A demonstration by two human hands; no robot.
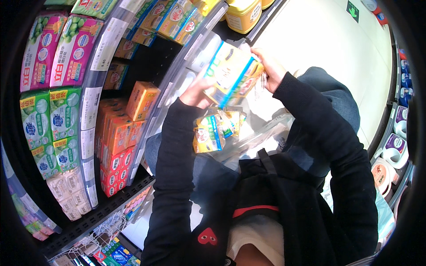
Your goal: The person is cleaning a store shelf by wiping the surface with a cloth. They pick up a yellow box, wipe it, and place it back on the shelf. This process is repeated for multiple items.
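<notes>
Between my two hands is a yellow packaged soap multipack (pixel 229 71) with blue edges, slightly blurred. My left hand (pixel 198 91) grips its lower left side, and my right hand (pixel 270 68) holds its upper right side, with some crumpled clear wrap beside the fingers. Below the pack, a smaller yellow-and-blue soap pack (pixel 205 134) rests near my knees, with more crumpled yellow packaging (pixel 234 121) beside it. A clear plastic bag (pixel 266 136) lies over my lap, partly covered by my sleeve and the black apron or bag.
Shelves at left hold green soap packs (pixel 36 116), pink-and-white soap packs (pixel 71 50), orange soap boxes (pixel 141 99) and red packs (pixel 116 166). Yellow detergent jugs (pixel 243 16) stand at the top. White detergent bottles (pixel 394 149) line the right shelf. A wire rack (pixel 109 229) is at lower left.
</notes>
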